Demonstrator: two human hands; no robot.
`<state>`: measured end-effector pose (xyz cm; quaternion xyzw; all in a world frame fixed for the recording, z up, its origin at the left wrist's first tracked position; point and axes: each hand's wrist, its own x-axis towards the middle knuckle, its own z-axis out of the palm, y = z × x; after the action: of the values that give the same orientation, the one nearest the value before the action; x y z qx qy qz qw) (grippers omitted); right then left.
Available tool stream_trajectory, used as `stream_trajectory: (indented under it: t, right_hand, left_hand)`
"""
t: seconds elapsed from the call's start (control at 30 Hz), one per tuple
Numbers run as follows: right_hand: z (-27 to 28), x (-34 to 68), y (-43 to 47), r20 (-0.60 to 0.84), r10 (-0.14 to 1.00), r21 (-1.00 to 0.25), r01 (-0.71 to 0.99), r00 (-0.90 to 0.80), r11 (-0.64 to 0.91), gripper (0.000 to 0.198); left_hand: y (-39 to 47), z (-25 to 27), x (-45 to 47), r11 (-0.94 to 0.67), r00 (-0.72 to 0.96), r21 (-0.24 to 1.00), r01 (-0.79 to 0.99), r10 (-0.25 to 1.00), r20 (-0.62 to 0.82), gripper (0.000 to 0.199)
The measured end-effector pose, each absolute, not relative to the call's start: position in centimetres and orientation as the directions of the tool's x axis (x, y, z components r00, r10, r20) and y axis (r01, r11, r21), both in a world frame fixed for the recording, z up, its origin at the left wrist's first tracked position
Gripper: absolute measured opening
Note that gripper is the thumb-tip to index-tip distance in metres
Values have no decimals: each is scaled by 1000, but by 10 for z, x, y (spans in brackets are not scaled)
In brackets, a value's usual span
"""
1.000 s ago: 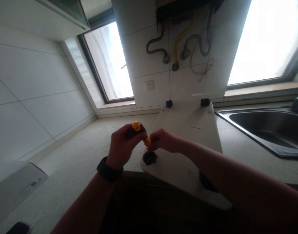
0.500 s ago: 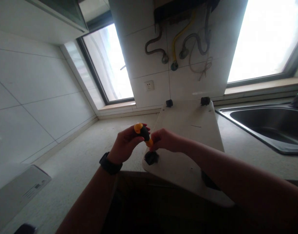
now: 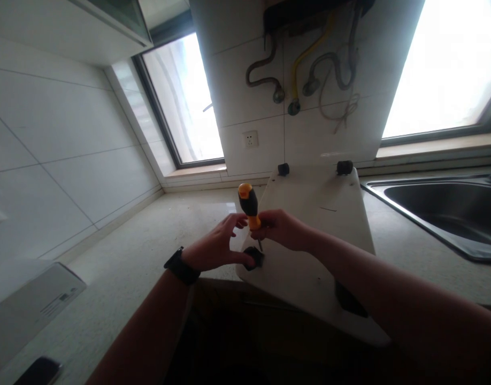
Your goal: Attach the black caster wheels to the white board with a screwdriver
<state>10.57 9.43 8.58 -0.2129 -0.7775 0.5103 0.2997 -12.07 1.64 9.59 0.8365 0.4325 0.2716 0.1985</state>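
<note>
A screwdriver (image 3: 248, 206) with an orange and black handle stands nearly upright, its shaft pointing down to a black foot (image 3: 251, 258) at the near left corner of a white panel (image 3: 305, 203). My right hand (image 3: 283, 229) is closed round the lower orange end of the handle. Beside it, my left hand (image 3: 221, 243) has let its fingers spread apart; the thumb reaches the black foot and the other fingertips are close to the handle. Whether the screwdriver's tip sits in a screw is too small to tell.
More black feet, one of them the far left foot (image 3: 283, 169), sit on the panel's other corners. A steel sink (image 3: 430, 214) lies to the right. On the left are a white box (image 3: 40, 315) and a dark phone-like object (image 3: 39, 371). Pipes (image 3: 297, 64) hang on the wall.
My left hand has come off the screwdriver handle and moved down to the black foot. The screwdriver has tilted more upright, with my right hand still at its lower end.
</note>
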Motion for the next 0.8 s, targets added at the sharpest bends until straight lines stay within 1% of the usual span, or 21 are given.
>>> stream_trajectory:
  t: [0.07, 0.13, 0.2, 0.3, 0.37, 0.43, 0.5, 0.57, 0.67, 0.73, 0.8]
  right_hand:
    - [86, 104, 94, 265, 657, -931, -10, -706, 364, 23]
    - [86, 103, 94, 277, 676, -938, -38, -683, 346, 22]
    - [86, 101, 96, 287, 698, -941, -55, -657, 335, 22]
    - [89, 100, 97, 287, 716, -944, -61, -636, 324, 23]
    - [93, 100, 96, 284, 720, -945, -56, -634, 323, 23]
    - [99, 99, 93, 283, 722, -944, -49, -631, 327, 21]
    - [109, 99, 88, 285, 725, -943, -46, -627, 331, 20]
    - [120, 100, 81, 286, 730, -942, -40, -620, 334, 18]
    - [135, 105, 68, 282, 740, -940, -24, -611, 339, 15]
    - [143, 111, 58, 273, 743, -940, -7, -610, 340, 13]
    - [146, 120, 49, 268, 749, -936, 21, -606, 351, 14]
  left_hand:
    - [21, 85, -126, -498, 512, 561, 661, 846, 148, 102]
    - [26, 74, -129, -491, 538, 560, 668, 838, 93, 99]
    - [30, 65, -129, -522, 569, 556, 647, 816, 104, 91]
    - [35, 56, -129, -558, 606, 555, 617, 787, 116, 92]
    - [37, 53, -131, -541, 607, 564, 624, 790, 87, 93]
    - [38, 51, -133, -516, 594, 583, 628, 801, 69, 89]
    - [38, 51, -133, -500, 587, 612, 613, 806, 70, 80]
    - [37, 54, -132, -494, 591, 637, 592, 804, 74, 67]
    - [34, 59, -129, -516, 605, 645, 564, 790, 103, 52]
    - [33, 61, -128, -532, 603, 651, 541, 785, 140, 52]
    - [32, 62, -128, -529, 594, 671, 519, 788, 162, 56]
